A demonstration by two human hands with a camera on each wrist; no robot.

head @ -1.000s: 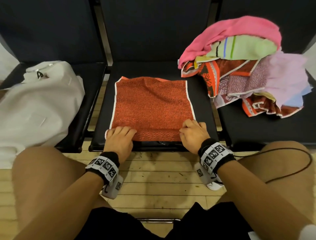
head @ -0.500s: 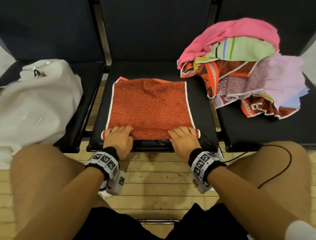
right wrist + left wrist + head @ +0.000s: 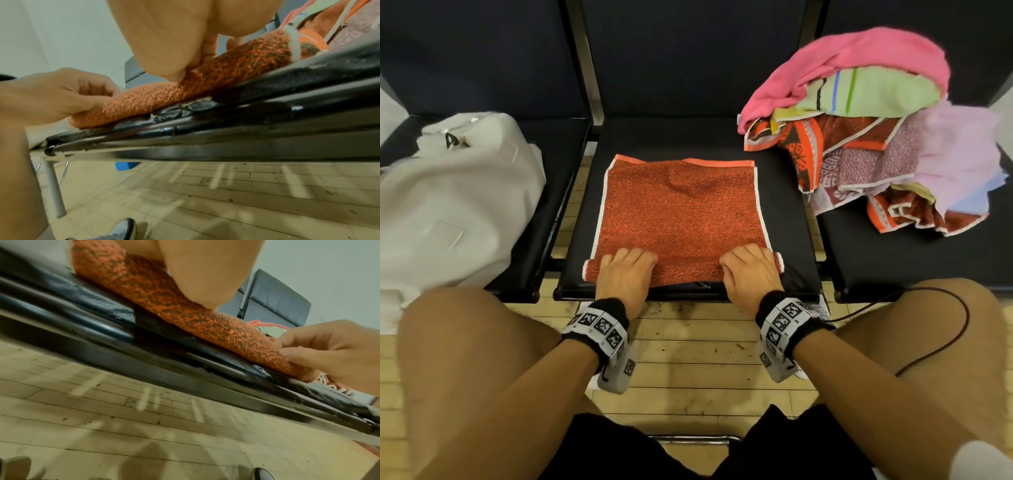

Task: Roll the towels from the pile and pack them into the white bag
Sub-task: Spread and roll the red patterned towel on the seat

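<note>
An orange towel [image 3: 681, 212] with white side edges lies flat on the middle black seat [image 3: 787, 192], its near edge wound into a thin roll [image 3: 688, 269]. My left hand [image 3: 626, 272] grips the roll near its left end, fingers curled over the top. My right hand [image 3: 750, 270] grips it near the right end, thumb tucked against the near side [image 3: 287, 353]. The roll [image 3: 236, 68] lies along the seat's front edge. The pile of towels [image 3: 859, 130], pink on top, sits on the right seat. The white bag [image 3: 448, 192] slumps on the left seat.
Dark seat backs [image 3: 688, 51] rise behind all three seats. Gaps with metal bars separate the seats. My bare knees [image 3: 469, 342] flank a strip of wooden floor [image 3: 688, 359]. A thin black cable [image 3: 959, 329] loops over my right thigh.
Both hands have wound the towel's near edge into a thicker roll and pushed it slightly away from me; the flat part is shorter. My right hand shifted inward along the roll.
</note>
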